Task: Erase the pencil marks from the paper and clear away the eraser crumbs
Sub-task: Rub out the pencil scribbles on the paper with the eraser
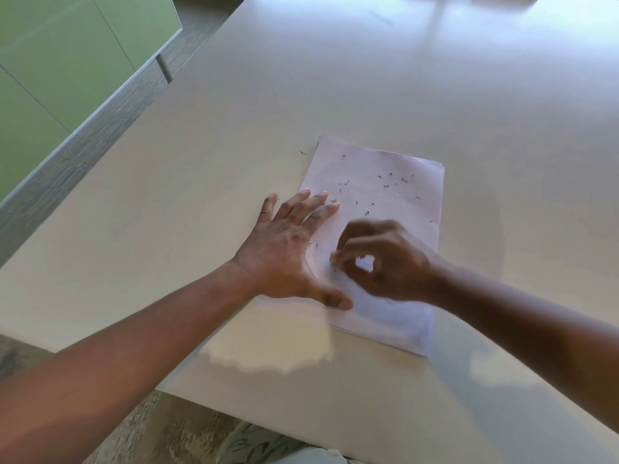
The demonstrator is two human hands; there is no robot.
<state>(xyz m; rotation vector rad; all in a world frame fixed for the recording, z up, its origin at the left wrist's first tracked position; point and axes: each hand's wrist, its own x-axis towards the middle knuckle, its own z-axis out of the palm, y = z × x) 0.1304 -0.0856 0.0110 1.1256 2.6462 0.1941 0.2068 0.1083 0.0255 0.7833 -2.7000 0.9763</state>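
Paper (395,202), a white sheet atop a thin stack, lay on the pale table (335,95) toward its near right part, long edges running away from the viewer and angled a little. Left hand (288,249) lay flat on the sheet's left edge, palm down, fingers (318,202) straight and spread, thumb stretched out toward the near part of the sheet; part of the hand overhung onto the table. Right hand (382,259) was over the near-middle of the sheet, blurred, its fingers curled together in a pinch around a small pale eraser (334,257), of which only a tip showed at the fingertips, touching or just above the paper; could not tell which. Eraser crumbs (385,185), small dark flecks, were scattered over the far half of the sheet, a few beside the left hand's fingertips and one lying on the table just off the far left corner. Pencil marks could not be made out. Green cabinet fronts (67,61) stood at far left beyond a grey floor strip.
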